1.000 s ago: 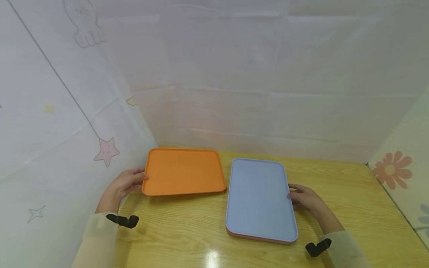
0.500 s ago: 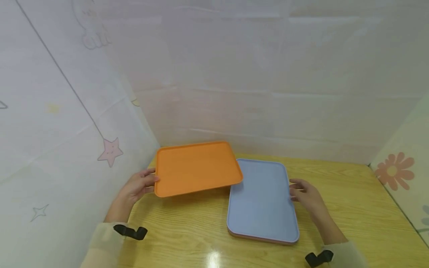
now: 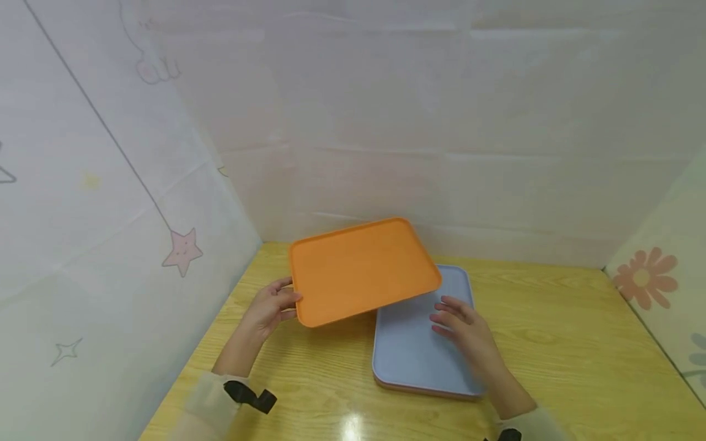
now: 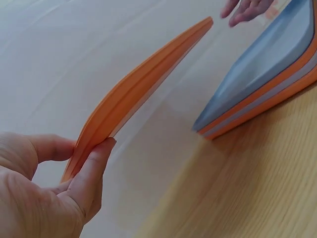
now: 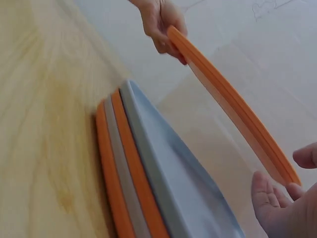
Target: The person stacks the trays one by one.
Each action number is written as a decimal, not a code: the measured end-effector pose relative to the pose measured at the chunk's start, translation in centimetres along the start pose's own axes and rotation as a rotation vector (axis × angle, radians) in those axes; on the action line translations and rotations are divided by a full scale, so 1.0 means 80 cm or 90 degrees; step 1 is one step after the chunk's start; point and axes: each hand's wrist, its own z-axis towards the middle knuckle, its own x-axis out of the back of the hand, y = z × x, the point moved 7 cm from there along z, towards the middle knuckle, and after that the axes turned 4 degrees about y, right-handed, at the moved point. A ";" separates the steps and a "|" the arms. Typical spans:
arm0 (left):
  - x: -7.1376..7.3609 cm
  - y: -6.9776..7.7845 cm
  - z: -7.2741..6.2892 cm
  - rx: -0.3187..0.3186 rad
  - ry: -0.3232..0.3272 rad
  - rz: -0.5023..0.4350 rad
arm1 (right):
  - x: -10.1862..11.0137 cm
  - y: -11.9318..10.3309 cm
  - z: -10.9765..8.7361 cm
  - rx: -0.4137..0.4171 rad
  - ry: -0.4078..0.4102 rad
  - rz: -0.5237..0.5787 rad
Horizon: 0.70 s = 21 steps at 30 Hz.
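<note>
An orange tray (image 3: 364, 269) is held up off the table, tilted, its right end overlapping the stack in the head view. My left hand (image 3: 271, 306) pinches its left short edge between thumb and fingers, as the left wrist view shows (image 4: 59, 183). My right hand (image 3: 462, 331) is over the stack with fingers spread and relaxed, near the tray's right end and holding nothing. A light blue tray (image 3: 419, 349) lies on top of the stack. In the right wrist view, orange (image 5: 130, 168) and grey tray edges (image 5: 119, 158) alternate beneath it.
The wooden table (image 3: 551, 331) carries the stack right of its middle. A pale cloth wall (image 3: 353, 122) rises behind it, and printed cloth stands at the left (image 3: 110, 275) and right sides. Black straps (image 3: 250, 396) with small cameras sit on the sleeves.
My left hand has lifted the orange tray and carried it rightward to partly over the stack. My right hand has left the stack's right edge and moved left over the blue tray.
</note>
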 end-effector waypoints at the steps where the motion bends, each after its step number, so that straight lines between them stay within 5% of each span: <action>1: -0.006 -0.002 -0.001 0.000 0.000 -0.003 | -0.004 0.002 -0.001 -0.006 0.007 0.025; 15: -0.077 -0.027 -0.006 0.004 -0.010 -0.041 | -0.050 0.016 -0.014 -0.033 0.103 0.331; 21: -0.097 -0.034 -0.008 -0.011 0.003 -0.016 | -0.055 0.015 -0.015 -0.029 0.125 0.371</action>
